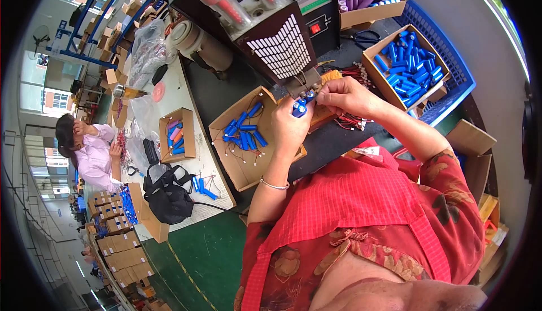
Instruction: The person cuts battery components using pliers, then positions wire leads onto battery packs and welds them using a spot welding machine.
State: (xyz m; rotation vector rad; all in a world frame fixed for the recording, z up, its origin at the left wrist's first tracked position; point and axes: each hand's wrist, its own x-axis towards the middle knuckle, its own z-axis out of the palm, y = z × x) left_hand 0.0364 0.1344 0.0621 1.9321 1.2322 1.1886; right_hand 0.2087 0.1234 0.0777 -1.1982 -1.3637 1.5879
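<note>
My left hand [289, 128] is closed around a few blue cylindrical batteries [299, 109], their metal ends facing up. It holds them just under the tip of a machine [282, 45] with a dark slotted front, which looks like a spot welder. Close beside them, my right hand [344, 97] has thumb and forefinger pinched together near the battery ends. What lies between those fingertips is too small to make out. Below my hands, a yellow-orange block [320, 120] is partly covered.
A carton [243, 176] left of my hands contains blue batteries with wires. To the right, another carton [370, 59] of blue batteries sits in a blue basket [451, 40]. Wire leads [353, 122] and scissors [367, 37] lie nearby. A person [96, 150] sits at the white table.
</note>
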